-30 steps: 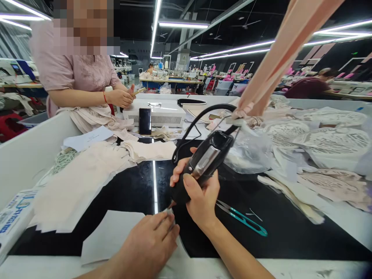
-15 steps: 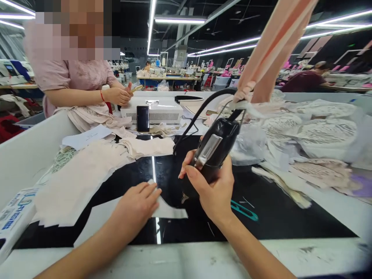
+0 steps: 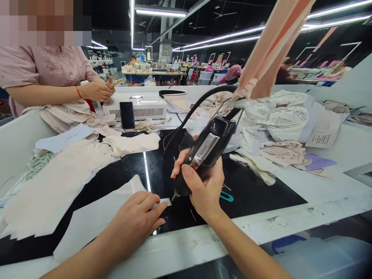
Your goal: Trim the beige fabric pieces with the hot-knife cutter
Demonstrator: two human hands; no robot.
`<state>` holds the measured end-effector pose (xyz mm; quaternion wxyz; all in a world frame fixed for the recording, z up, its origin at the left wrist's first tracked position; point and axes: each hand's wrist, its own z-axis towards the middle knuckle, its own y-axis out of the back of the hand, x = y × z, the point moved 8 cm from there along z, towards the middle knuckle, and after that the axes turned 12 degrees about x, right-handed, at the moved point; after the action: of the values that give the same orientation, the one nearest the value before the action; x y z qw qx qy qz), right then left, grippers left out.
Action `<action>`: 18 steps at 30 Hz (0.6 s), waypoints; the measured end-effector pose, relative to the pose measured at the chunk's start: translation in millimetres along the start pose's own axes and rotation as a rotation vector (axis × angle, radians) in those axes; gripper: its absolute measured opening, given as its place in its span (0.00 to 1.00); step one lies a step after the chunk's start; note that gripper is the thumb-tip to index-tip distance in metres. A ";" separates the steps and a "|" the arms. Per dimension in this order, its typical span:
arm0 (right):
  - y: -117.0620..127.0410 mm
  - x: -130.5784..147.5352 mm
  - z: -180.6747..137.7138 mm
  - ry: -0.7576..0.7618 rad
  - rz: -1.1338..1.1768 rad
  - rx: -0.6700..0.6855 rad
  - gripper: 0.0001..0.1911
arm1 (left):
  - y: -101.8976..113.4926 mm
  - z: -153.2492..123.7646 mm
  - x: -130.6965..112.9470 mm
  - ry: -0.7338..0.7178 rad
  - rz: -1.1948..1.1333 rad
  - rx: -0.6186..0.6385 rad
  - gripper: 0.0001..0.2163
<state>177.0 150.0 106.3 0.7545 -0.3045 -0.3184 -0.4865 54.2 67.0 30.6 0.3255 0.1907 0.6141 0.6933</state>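
Observation:
My right hand [image 3: 205,186] is wrapped round a black corded hand tool [image 3: 207,145] with a metal lever on its side. The tool is tilted, and its small metal tip points down close to the end of a white sheet piece [image 3: 95,209]. My left hand [image 3: 139,213] lies flat on that piece with its fingers stretched out, covering part of it. Whether the piece is paper or cloth I cannot tell. A twisted pink fabric strip [image 3: 270,46] holds the tool from above, and a black cable [image 3: 200,102] curves from its top.
Pale fabric pieces [image 3: 58,174] lie on the left of the black board [image 3: 250,197]. Bagged lace pieces [image 3: 287,120] are heaped at right. Behind stand a white vented box [image 3: 145,106] and a phone [image 3: 127,115]. A co-worker's hands [image 3: 99,89] hold something across the table.
The view has swung to the right. The tool's tip has come close to the white piece's end beside my left hand. My right hand keeps its grip.

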 end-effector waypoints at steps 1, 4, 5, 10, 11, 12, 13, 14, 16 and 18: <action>-0.4 -0.7 -0.2 -0.001 -0.001 0.001 0.16 | -1.2 0.5 0.9 0.007 -0.006 0.014 0.13; -1.2 -1.4 -0.9 0.005 -0.021 -0.003 0.16 | -3.3 0.5 2.2 0.021 -0.008 0.040 0.12; -1.6 -1.4 -1.0 0.008 -0.028 -0.003 0.16 | -3.6 0.2 2.2 0.022 -0.005 0.042 0.12; -3.9 -3.1 -0.1 -0.005 -0.016 -0.001 0.16 | -1.6 -0.8 1.1 0.011 -0.001 0.008 0.11; -4.3 -3.3 0.1 -0.006 -0.012 0.000 0.16 | -1.5 -0.7 1.1 0.011 -0.001 0.008 0.11; -4.5 -3.4 0.2 -0.007 -0.011 0.000 0.15 | -1.7 -0.5 1.2 0.011 -0.002 0.013 0.11; -4.7 -3.5 0.2 -0.006 -0.011 0.000 0.15 | -2.0 -0.4 1.3 0.013 -0.004 0.020 0.11; -4.8 -3.7 0.3 -0.006 -0.013 -0.001 0.15 | -2.1 -0.3 1.5 0.014 -0.005 0.024 0.11; -4.4 -4.4 0.3 -0.005 -0.014 -0.011 0.15 | -2.2 -0.4 1.9 0.016 -0.005 0.028 0.11; -4.0 -5.8 0.4 -0.005 -0.012 -0.017 0.15 | -2.1 -0.6 2.1 0.016 -0.002 0.021 0.11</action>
<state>171.3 152.1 102.6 0.7480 -0.3104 -0.3181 -0.4929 52.8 68.0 28.2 0.3192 0.1881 0.6240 0.6880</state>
